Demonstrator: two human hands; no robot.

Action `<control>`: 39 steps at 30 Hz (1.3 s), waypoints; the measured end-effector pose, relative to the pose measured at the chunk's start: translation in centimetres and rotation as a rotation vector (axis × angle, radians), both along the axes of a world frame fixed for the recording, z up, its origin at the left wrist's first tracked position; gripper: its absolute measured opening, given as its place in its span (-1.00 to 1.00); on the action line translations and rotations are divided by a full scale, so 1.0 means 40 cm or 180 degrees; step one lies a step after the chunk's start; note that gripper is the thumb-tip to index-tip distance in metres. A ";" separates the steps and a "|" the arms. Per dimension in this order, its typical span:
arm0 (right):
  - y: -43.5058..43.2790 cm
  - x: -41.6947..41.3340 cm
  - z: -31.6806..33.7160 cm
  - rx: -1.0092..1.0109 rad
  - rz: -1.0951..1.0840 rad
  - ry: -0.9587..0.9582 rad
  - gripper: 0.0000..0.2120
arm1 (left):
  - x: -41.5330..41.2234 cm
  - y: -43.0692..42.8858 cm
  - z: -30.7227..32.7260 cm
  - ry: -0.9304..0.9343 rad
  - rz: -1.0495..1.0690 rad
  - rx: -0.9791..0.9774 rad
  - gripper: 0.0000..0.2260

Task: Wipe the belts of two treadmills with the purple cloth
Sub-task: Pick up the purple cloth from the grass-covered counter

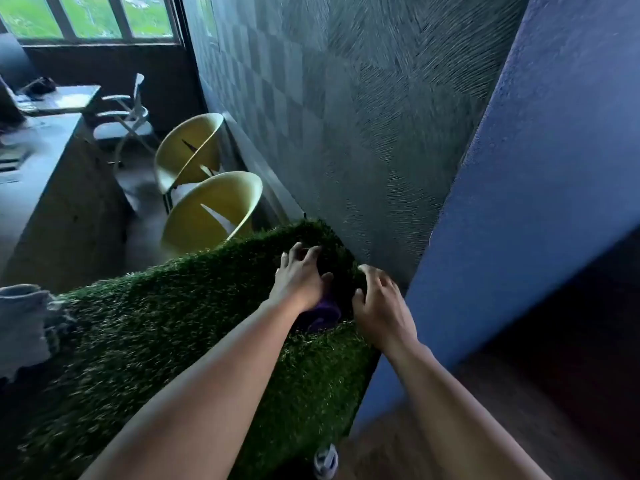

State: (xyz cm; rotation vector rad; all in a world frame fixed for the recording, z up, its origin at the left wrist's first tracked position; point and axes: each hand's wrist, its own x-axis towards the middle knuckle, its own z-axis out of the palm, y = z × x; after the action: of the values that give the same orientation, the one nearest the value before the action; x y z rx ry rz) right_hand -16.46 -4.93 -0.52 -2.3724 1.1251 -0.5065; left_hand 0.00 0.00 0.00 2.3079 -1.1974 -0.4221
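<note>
Both bare forearms reach forward over a turf-covered bench (194, 327) that runs from the near left to the far right and ends against a grey textured wall (363, 116).

Left hand (299, 278): fingers spread and extended, tips down in the green pile at the far end of the bench. The heel of the hand lies over the purple cloth (320, 311). Whether the thumb is pinching the cloth cannot be told.

Right hand (377, 303): just right of the cloth, at the bench's right edge. Its fingers are curled downward toward the turf and are blurred. Whether they grip the turf or only rest on it cannot be told.

Purple cloth: bunched on the turf between the two hands, partly under the left wrist, with only a small dark-purple patch visible.

Surroundings:
- A blue pillar (540, 174) stands immediately right of the bench, with wooden floor (408, 441) at its base.
- A small round-topped container (325, 460) sits at the near end of the turf, cut off by the lower frame edge.
- A pale grey cloth (20, 323) hangs at the near left edge of the turf.
- Two yellow shell chairs (214, 209) stand beyond the bench along the wall.
- A white chair (124, 112) stands farther back, beside a grey bench (45, 161).
- A window (90, 15) shows greenery at far left.
</note>
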 end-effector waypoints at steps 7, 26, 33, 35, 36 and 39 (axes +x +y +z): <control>-0.042 0.050 -0.126 0.0044 -0.0129 0.0515 -0.53 | 0.004 -0.081 -0.109 0.0318 0.0439 0.0236 -0.35; -0.020 0.066 -0.205 -0.0166 -0.0429 0.0112 -0.50 | 0.008 -0.089 -0.109 -0.0200 0.0197 0.0355 -0.45; -0.014 0.044 -0.190 -0.0188 -0.0416 0.0049 -0.59 | 0.040 -0.042 -0.112 0.0127 -0.0178 -0.0464 -0.48; -0.008 0.035 -0.181 -0.0243 -0.0418 -0.0020 -0.65 | 0.045 -0.027 -0.108 0.0144 -0.0382 -0.0637 -0.49; -0.003 0.030 -0.177 -0.0284 -0.0432 -0.0056 -0.68 | 0.044 -0.021 -0.104 0.0149 -0.0478 -0.0696 -0.49; 0.014 0.013 -0.164 -0.0454 -0.0512 -0.0125 -0.72 | 0.033 -0.005 -0.084 0.0159 -0.0704 -0.0786 -0.48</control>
State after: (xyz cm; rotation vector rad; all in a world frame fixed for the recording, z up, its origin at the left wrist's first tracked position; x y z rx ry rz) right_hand -15.95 -4.37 -7.07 -2.3913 1.3084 -0.7071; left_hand 1.30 -0.20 -3.34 1.9549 -1.4017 -0.3830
